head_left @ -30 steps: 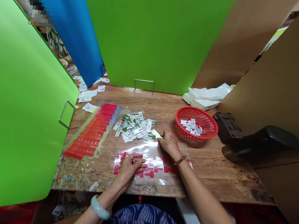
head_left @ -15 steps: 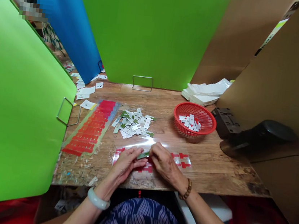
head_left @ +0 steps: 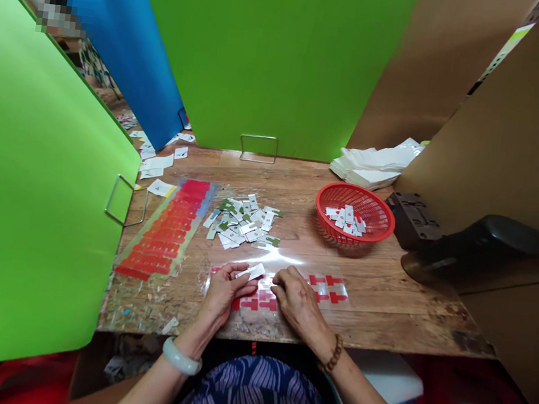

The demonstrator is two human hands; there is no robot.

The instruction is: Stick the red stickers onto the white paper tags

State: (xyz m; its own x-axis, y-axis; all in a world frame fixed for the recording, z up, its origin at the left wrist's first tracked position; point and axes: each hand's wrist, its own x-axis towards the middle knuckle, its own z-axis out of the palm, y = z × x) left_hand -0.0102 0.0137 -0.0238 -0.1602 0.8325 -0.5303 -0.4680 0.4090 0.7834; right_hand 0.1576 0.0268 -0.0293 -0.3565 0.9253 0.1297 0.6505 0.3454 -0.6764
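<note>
Between the thumb and fingers of my left hand (head_left: 225, 290) is a small flat tag (head_left: 254, 271), its white side up. My right hand (head_left: 296, 297) is beside it on the right, apart from the tag, thumb and fingertips pinched together; whatever they hold, if anything, is too small to make out. Beneath both hands lies a clear plastic sheet (head_left: 341, 292) with rows of red T-shaped stickers (head_left: 267, 301), partly covered by the hands. Beyond them is a loose pile of white and green tags (head_left: 246, 224).
A red mesh basket (head_left: 377, 234) holding several tags stands to the right. At left lies a strip of orange-red pieces (head_left: 160, 234). White papers (head_left: 375, 166), a dark metal block (head_left: 414, 220) and a black object (head_left: 485, 245) sit at right. Green panels (head_left: 272, 58) border the table.
The tag in my left hand showed its green side and now shows white. My right hand has come away from it, slightly to the right.
</note>
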